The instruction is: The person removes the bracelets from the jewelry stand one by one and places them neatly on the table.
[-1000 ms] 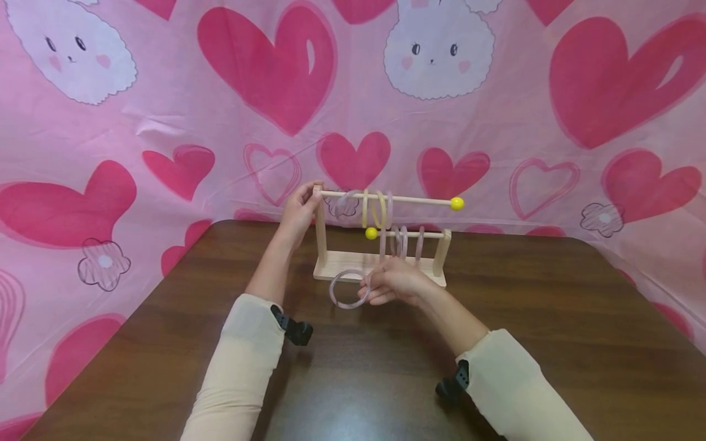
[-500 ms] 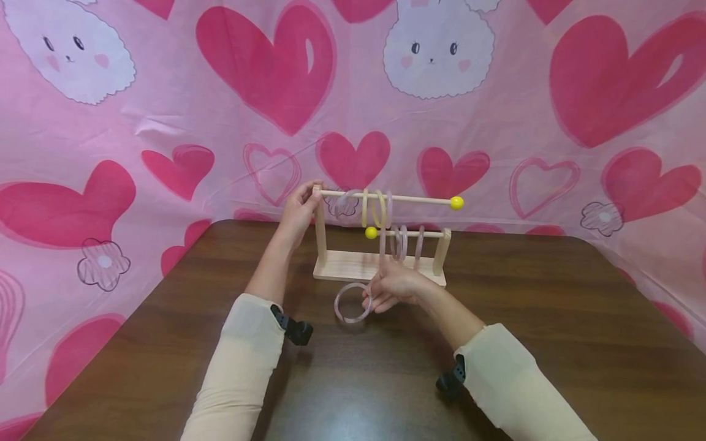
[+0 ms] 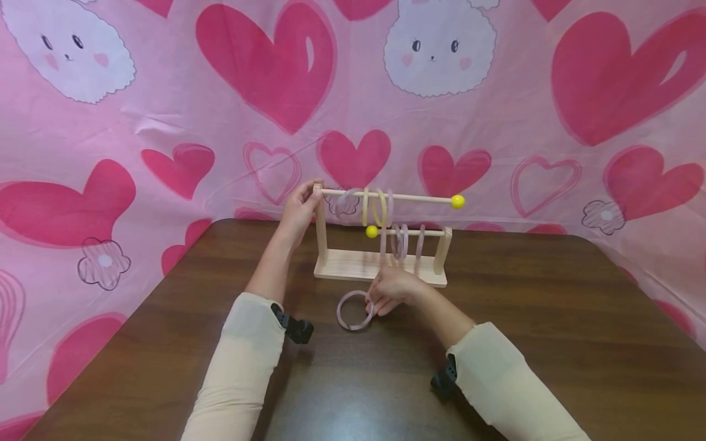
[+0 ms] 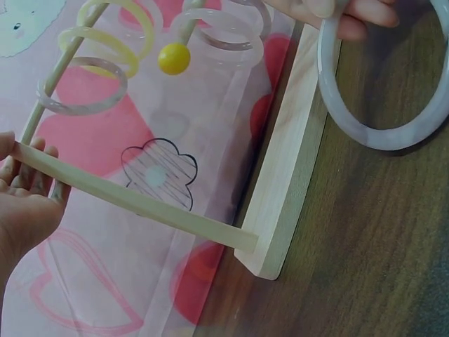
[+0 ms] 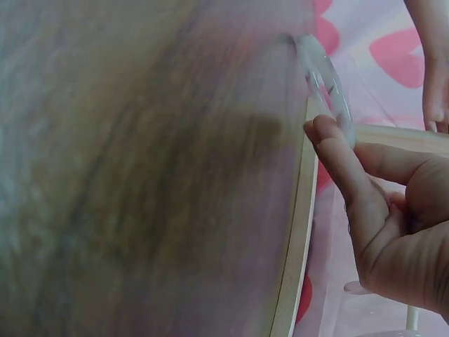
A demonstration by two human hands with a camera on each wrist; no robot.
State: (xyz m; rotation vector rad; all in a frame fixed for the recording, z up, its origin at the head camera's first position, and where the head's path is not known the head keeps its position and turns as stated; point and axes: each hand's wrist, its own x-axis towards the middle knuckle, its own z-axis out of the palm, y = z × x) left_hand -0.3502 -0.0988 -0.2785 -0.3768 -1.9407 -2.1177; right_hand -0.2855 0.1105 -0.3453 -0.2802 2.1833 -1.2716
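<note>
A wooden bangle stand (image 3: 353,264) with two rods stands on the table. My left hand (image 3: 299,211) grips the top of its tall left post (image 3: 321,226). With fingers and thumb, my right hand (image 3: 396,288) pinches a pale lilac bangle (image 3: 355,310) in front of the base; the left wrist view shows this bangle (image 4: 386,140) close over the wood. On the upper rod hang two yellow bangles (image 3: 365,208) and pale ones (image 3: 390,209). Several lilac bangles (image 3: 420,242) hang on the lower rod, partly behind my right hand.
Yellow balls cap the upper rod (image 3: 458,201) and the lower rod (image 3: 372,232). A pink cloth (image 3: 353,110) printed with hearts hangs behind the brown table (image 3: 193,343). Black wrist cameras (image 3: 299,331) sit at both sleeves.
My right hand has moved the held bangle a little down and to the right, nearer to me. My left hand stays on the post.
</note>
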